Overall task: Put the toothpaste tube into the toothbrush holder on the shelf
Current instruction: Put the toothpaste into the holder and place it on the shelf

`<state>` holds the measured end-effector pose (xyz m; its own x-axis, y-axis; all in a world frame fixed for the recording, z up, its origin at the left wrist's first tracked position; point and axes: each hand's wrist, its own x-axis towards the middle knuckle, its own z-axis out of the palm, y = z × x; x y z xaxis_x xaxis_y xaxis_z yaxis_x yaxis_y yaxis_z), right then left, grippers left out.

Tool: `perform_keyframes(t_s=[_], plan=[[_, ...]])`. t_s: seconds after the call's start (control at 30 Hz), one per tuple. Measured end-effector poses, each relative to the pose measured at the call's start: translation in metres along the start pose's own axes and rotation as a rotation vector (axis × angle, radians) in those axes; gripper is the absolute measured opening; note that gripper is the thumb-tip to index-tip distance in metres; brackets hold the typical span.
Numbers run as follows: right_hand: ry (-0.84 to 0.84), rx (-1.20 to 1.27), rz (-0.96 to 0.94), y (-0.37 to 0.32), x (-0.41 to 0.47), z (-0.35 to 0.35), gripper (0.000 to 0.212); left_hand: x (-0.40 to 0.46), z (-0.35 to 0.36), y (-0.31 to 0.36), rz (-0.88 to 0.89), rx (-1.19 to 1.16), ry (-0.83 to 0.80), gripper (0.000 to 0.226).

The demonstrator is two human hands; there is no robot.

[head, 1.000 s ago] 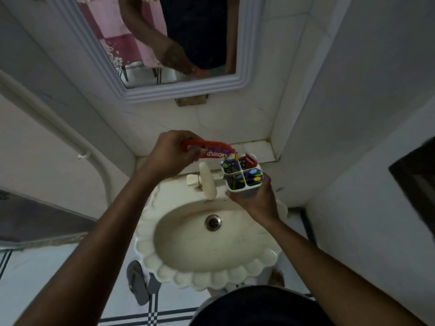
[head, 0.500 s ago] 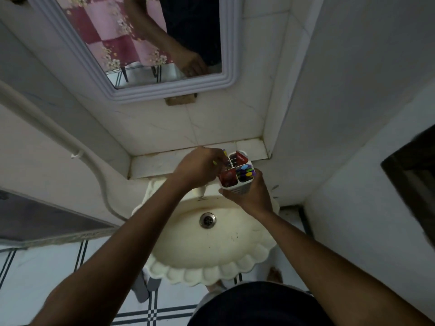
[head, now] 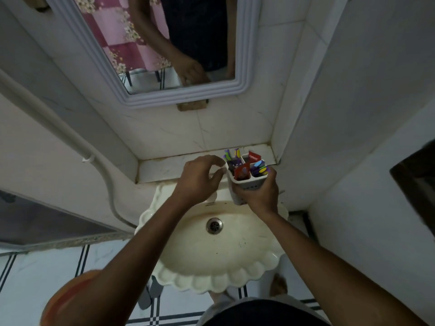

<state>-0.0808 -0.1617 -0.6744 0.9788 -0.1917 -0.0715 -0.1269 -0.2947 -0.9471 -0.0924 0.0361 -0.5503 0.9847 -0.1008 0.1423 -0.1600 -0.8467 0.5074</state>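
Observation:
A white four-compartment toothbrush holder (head: pixel 244 192) is gripped from below by my right hand (head: pixel 261 196), tilted and lifted just in front of the tiled shelf (head: pixel 164 167). A red toothpaste tube (head: pixel 242 173) stands in the near left compartment. Another red tube end (head: pixel 254 157) shows in the far right compartment. Purple, yellow and blue toothbrushes (head: pixel 231 155) fill the other compartments. My left hand (head: pixel 200 180) hovers just left of the holder, fingers curled apart and holding nothing.
A cream scalloped sink (head: pixel 219 250) with a metal drain (head: pixel 214 225) lies below the hands. A framed mirror (head: pixel 164 55) hangs above the shelf. A pipe (head: pixel 103 175) runs down the left wall. A white wall stands close on the right. Sandals lie on the floor.
My left hand carried the red toothpaste tube to the holder, pushed it into a compartment and let go; it has drawn back slightly to the left. The view tilted down.

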Motion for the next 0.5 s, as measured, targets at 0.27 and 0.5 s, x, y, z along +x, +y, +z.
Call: perform_keyframes(t_s=[0.27,0.5], plan=[[0.207,0.038,-0.187,-0.066,0.004,-0.046,0.105,0.0,-0.018,0.014,0.026,-0.059,0.081,0.036],[0.245,0.118,-0.375,-0.156,-0.003,-0.111,0.097,-0.003,-0.061,0.083,0.069,-0.053,0.228,0.041]])
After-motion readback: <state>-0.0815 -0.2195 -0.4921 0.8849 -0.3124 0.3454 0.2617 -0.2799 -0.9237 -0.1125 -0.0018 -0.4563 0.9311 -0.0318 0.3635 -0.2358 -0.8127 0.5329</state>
